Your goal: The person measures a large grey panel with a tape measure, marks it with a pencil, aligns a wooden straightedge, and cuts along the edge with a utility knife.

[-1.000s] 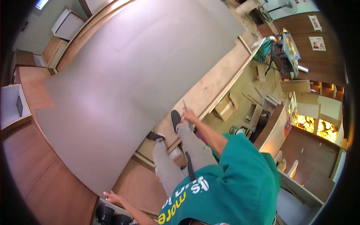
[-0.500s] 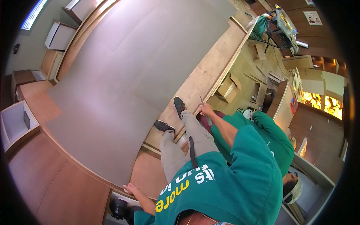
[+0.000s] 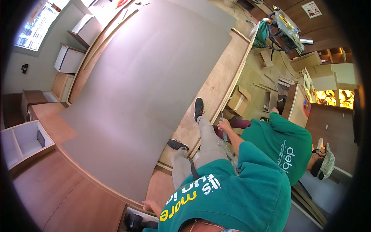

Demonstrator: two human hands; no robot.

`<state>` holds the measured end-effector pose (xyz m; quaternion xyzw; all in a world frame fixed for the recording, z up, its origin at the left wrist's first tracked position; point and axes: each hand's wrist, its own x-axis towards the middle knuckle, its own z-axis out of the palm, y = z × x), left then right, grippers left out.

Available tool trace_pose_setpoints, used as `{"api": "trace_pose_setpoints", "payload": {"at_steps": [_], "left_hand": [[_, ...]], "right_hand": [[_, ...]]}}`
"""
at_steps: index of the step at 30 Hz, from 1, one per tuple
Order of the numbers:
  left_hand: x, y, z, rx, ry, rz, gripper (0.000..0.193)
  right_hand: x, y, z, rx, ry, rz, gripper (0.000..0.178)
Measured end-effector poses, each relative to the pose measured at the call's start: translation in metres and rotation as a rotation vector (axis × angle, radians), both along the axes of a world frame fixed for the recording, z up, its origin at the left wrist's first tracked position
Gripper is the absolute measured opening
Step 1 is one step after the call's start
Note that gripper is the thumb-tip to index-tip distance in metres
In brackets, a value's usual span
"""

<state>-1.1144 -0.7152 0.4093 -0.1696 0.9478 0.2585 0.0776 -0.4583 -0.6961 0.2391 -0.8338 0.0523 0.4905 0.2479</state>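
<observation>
My left hand (image 3: 151, 205) rests by the wooden rim at the lower corner of a large grey sheet (image 3: 127, 96), its fingers stretched out and holding nothing. The sheet lies flat over a broad wooden platform. In my right hand (image 3: 224, 125) is a slim grey tool (image 3: 225, 135), whose narrow pointed end sticks out past my fingers; its exact kind is unclear. That hand hangs beside my right knee, near the platform's outer edge. My dark shoes stand on a bare plywood strip (image 3: 216, 73) along the sheet.
A co-worker in a green shirt (image 3: 288, 147) and cap bends close on my right. Beyond lie an open cardboard box (image 3: 239, 101), wood offcuts and a table saw (image 3: 288, 29). An open drawer box (image 3: 27, 143) is at the left; black boots (image 3: 134, 222) sit in a compartment below.
My view has shifted, showing more of the window at the left. The co-worker has moved out to the right, with cap and back now visible. My right hand still holds the tool.
</observation>
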Motion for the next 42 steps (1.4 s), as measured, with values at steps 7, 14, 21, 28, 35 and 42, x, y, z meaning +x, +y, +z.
{"api": "trace_pose_setpoints", "payload": {"at_steps": [7, 14, 21, 28, 35, 42], "left_hand": [[0.118, 0.024, 0.016, 0.111, -0.217, -0.122, 0.050], [0.279, 0.112, -0.021, 0.149, -0.615, -0.503, 0.050], [0.381, 0.255, -0.027, 0.078, -0.823, -1.020, 0.056], [0.437, 0.379, -0.039, -0.003, -0.915, -1.315, 0.049], [0.494, 0.586, -0.075, -0.146, -0.880, -1.988, 0.043], [0.651, 0.712, -0.132, -0.241, -1.641, -1.758, 0.067]], "right_hand": [[0.101, 0.072, -0.032, 0.026, 0.008, 0.151, 0.052], [0.215, 0.162, -0.031, 0.173, 0.097, 0.169, 0.047], [0.288, 0.209, -0.016, 0.211, 0.110, -0.166, 0.052], [0.263, 0.336, 0.027, 0.472, 0.245, -0.218, 0.050], [0.186, 0.448, 0.039, 0.549, 0.384, -0.183, 0.048], [0.109, 0.559, -0.004, 0.488, -0.059, -0.179, 0.054]]}}
